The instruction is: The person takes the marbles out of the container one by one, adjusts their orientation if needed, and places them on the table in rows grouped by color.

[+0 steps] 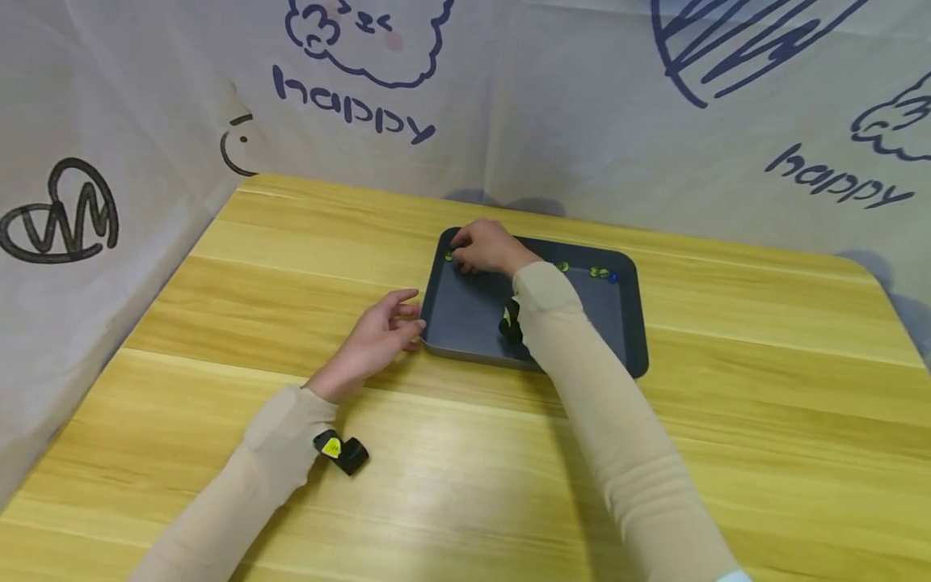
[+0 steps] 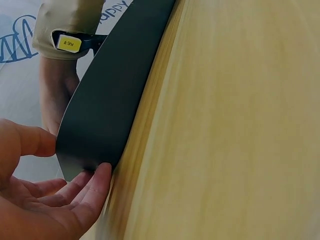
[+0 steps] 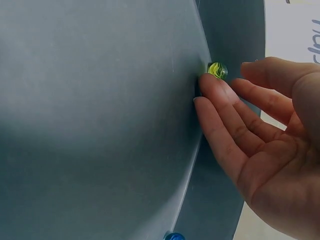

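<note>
A dark grey tray [image 1: 473, 315] with raised walls lies on the table. My right hand [image 1: 483, 246] reaches into its far left corner, beside a yellow-green glass marble [image 1: 448, 255]. In the right wrist view, the fingertips [image 3: 212, 85] are right at this marble, against the tray wall, with the thumb a little apart. My left hand [image 1: 378, 335] is at the tray's near left corner. The left wrist view shows its thumb at the rim and its fingertips [image 2: 102, 172] touching the outer wall low down, fingers loosely spread.
Along the tray's far wall are more yellow-green marbles [image 1: 599, 273] and a blue marble [image 1: 613, 277]. The right forearm crosses over the tray. Black wrist devices [image 1: 342, 453] are strapped to the sleeves. A white cloth [image 1: 545, 105] with drawings hangs behind the wooden table [image 1: 764, 388].
</note>
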### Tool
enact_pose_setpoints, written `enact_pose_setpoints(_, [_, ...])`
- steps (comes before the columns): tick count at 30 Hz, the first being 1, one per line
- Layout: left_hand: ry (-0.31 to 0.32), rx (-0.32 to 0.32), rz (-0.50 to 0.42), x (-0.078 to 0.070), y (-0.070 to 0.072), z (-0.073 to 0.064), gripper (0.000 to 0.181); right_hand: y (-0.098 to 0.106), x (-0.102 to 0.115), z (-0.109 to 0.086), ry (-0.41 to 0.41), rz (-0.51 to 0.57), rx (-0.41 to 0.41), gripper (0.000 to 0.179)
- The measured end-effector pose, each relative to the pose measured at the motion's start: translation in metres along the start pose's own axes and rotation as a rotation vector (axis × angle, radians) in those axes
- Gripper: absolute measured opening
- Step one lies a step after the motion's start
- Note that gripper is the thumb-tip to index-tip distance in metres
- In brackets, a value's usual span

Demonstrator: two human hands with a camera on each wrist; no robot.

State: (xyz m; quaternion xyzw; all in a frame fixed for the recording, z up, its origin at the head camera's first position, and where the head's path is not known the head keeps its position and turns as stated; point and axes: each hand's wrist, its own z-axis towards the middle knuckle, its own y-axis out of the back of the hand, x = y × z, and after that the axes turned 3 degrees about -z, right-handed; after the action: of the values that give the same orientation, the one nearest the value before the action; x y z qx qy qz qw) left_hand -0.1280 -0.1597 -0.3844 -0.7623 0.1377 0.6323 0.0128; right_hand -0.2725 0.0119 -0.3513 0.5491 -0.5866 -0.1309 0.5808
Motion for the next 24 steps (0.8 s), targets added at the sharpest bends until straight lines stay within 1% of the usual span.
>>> enact_pose_setpoints(5, [0.007, 0.0, -0.006, -0.0007, 0.0, 0.0007, 0.055, 0.0001, 0.0, 0.0028, -0.012, -0.001, -0.007, 0.031])
enact_pose_setpoints(13, [0.023, -0.01, 0.008, -0.0021, -0.0001, -0.0008, 0.054, -0.0013, 0.0021, 0.0057, -0.006, -0.027, -0.01, 0.029])
enact_pose_setpoints(24, [0.023, -0.013, 0.024, -0.0027, -0.0006, -0.0013, 0.053, -0.0045, 0.0038, 0.0086, -0.016, -0.07, -0.009, 0.024])
